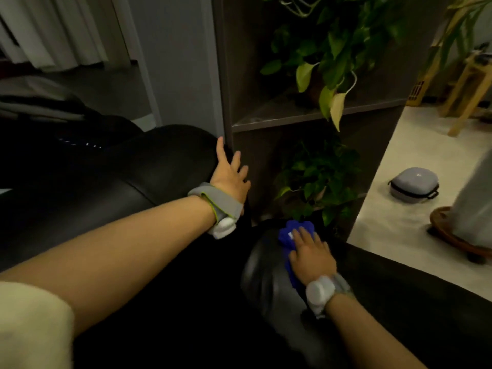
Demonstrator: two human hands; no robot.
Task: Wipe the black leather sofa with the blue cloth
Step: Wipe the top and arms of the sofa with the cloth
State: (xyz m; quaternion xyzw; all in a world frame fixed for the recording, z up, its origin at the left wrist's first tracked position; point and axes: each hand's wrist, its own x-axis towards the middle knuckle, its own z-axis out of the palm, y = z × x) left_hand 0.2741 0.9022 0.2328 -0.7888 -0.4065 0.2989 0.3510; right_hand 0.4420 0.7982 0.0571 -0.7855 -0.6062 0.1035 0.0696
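- The bunched bright-blue cloth (pixel 290 237) lies on a rounded, glossy cushion of the black leather sofa (pixel 165 166), near the sofa's end beside the shelf
- The right hand (pixel 310 255) lies flat on the cloth with fingers straight and slightly spread, pressing it onto the leather
- The left hand (pixel 230 173) rests open, fingers fanned, on another rounded part of the sofa just beside the dark wooden shelf unit (pixel 266 113), holding nothing
- Green leafy trailing plants (pixel 330 57) fill the shelves (a grey zipped case (pixel 412 189) sits on the pale floor beyond)
- Wiping looks to be under way; which parts are already clean I cannot tell, and much dark leather seemingly remains
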